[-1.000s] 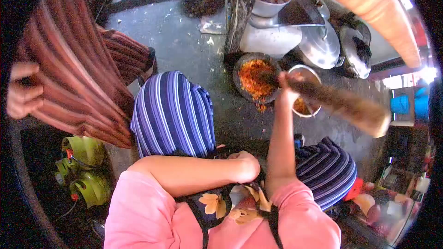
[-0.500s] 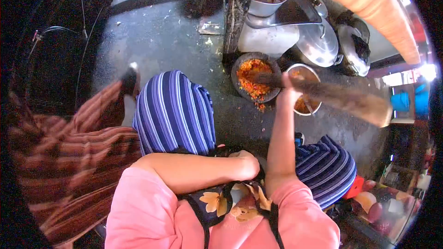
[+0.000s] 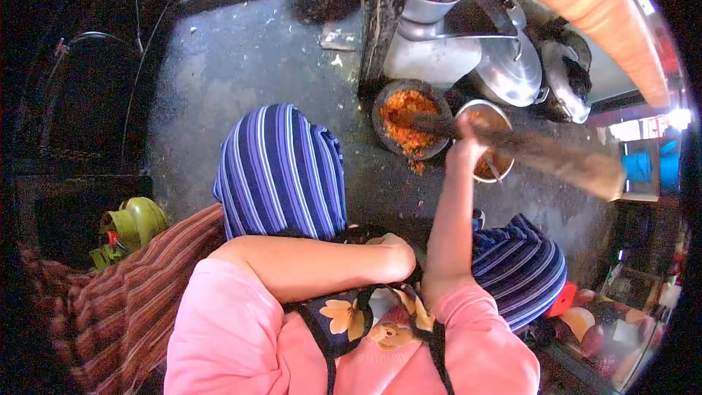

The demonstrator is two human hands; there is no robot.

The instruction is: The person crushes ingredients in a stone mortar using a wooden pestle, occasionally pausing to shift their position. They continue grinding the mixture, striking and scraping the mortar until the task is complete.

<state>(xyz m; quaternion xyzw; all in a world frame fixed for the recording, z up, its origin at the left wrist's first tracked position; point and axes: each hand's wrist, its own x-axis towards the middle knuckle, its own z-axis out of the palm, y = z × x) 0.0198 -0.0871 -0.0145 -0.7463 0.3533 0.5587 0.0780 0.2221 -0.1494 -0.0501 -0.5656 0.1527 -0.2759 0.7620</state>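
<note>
My right hand (image 3: 470, 139) is wrapped round a long wooden pestle (image 3: 556, 161). Its dark end rests in a stone mortar (image 3: 380, 118) on the floor, among mashed orange-red paste (image 3: 409, 106). Some paste has spilled over the near rim. Right beside the mortar, partly beneath the pestle and my hand, stands a metal bowl (image 3: 504, 113) with orange-brown food and a spoon (image 3: 494, 169) in it. My left forearm lies across my lap, and my left hand (image 3: 398, 257) bends down near my apron (image 3: 387, 322); its fingers are mostly hidden.
A dark post (image 3: 384, 25) rises beyond the mortar. Behind it are a bowl of food (image 3: 433, 7), a lidded pot (image 3: 508, 66) and another pot (image 3: 563, 77). At left are a green gas cylinder (image 3: 142, 219) and brown striped cloth (image 3: 161, 278). Blue containers (image 3: 651, 164) stand at right.
At left, the brown striped cloth and a person's foot have moved back, uncovering the green gas cylinder. The view has shifted slightly; my right hand still grips the pestle in the mortar.
</note>
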